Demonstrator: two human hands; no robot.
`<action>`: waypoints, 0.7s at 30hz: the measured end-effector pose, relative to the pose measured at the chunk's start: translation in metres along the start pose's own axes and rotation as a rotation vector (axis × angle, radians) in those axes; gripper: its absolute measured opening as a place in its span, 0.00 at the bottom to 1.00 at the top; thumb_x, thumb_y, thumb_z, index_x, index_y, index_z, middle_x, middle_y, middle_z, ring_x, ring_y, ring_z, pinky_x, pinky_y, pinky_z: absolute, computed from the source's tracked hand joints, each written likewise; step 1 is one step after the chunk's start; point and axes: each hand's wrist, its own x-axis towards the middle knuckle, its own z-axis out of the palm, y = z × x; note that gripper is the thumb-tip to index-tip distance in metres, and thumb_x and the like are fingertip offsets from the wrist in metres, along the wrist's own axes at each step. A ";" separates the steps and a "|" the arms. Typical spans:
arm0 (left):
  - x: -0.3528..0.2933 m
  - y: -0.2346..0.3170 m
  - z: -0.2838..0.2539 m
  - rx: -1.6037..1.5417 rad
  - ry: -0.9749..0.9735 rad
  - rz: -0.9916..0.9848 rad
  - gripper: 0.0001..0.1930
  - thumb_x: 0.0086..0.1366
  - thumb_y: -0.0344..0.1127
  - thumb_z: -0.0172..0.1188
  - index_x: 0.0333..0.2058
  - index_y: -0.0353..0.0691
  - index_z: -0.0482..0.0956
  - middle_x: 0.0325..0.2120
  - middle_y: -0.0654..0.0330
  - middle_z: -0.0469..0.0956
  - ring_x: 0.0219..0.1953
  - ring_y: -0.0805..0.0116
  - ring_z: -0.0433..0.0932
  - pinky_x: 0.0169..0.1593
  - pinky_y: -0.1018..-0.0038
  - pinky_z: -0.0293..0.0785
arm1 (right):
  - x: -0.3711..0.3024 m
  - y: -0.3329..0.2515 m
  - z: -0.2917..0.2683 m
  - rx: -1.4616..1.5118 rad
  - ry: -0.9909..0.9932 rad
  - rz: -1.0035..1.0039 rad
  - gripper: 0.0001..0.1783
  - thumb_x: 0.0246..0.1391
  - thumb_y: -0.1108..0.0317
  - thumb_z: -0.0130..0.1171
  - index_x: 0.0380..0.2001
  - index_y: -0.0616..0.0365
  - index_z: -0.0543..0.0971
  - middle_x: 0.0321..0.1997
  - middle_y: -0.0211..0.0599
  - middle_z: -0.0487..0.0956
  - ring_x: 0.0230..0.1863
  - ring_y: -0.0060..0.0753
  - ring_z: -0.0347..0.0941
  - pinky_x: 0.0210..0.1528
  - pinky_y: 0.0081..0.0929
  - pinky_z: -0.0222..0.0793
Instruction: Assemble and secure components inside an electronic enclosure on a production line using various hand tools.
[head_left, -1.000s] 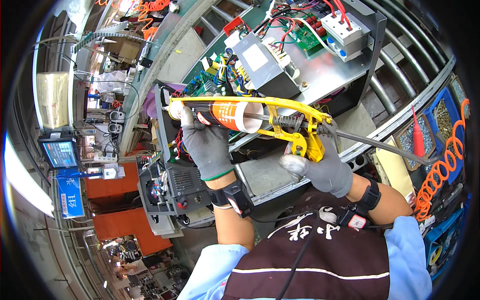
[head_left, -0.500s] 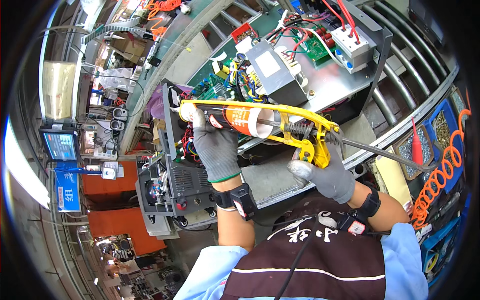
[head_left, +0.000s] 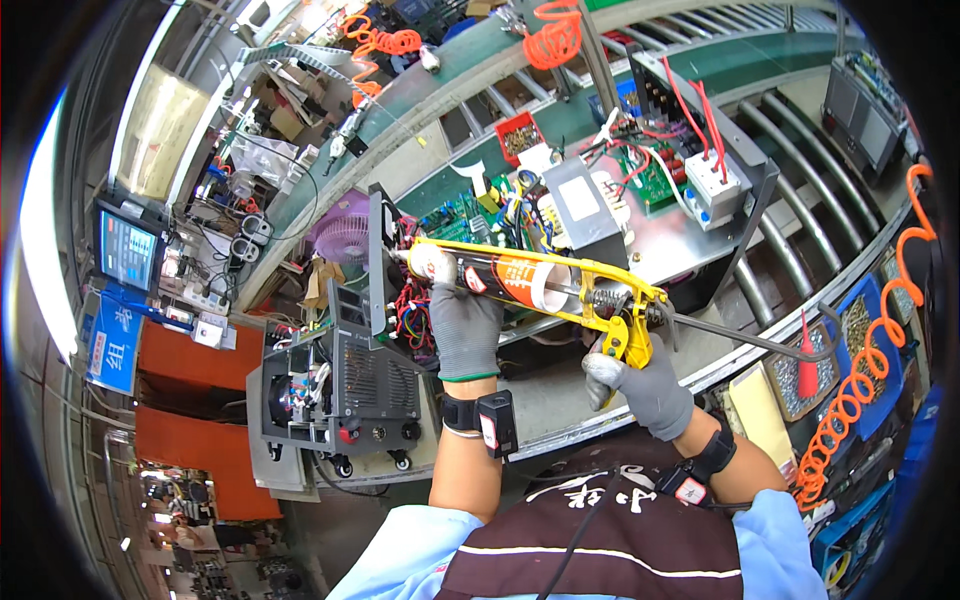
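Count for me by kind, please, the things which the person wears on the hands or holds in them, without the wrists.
Grey work gloves, left and right: 2
Yellow caulking gun: 1
Black-and-orange caulking cartridge: 1
Total: 4

Over on my left a long strip light [head_left: 38,230] glares white; near it stands a pale panel [head_left: 165,135] in a white frame, with a lit screen [head_left: 128,245] below and a blue sign [head_left: 113,340] under that; two orange-red boards [head_left: 190,370] come next, above a grey floor [head_left: 345,525]; a green-topped bench [head_left: 480,45] sweeps across the back, a purple fan [head_left: 342,238] just this side of it; to the right, metal rollers [head_left: 788,255] lie in a curved conveyor; the lower left corner is dim, perhaps more cluttered benches.
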 end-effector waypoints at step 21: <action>-0.103 -0.082 0.053 0.239 -0.419 -0.385 0.21 0.61 0.23 0.53 0.52 0.45 0.63 0.43 0.63 0.71 0.46 0.69 0.73 0.52 0.69 0.72 | -0.179 0.095 0.022 0.557 0.502 -0.527 0.52 0.42 0.19 0.37 0.46 0.61 0.69 0.26 0.35 0.71 0.23 0.28 0.63 0.27 0.27 0.59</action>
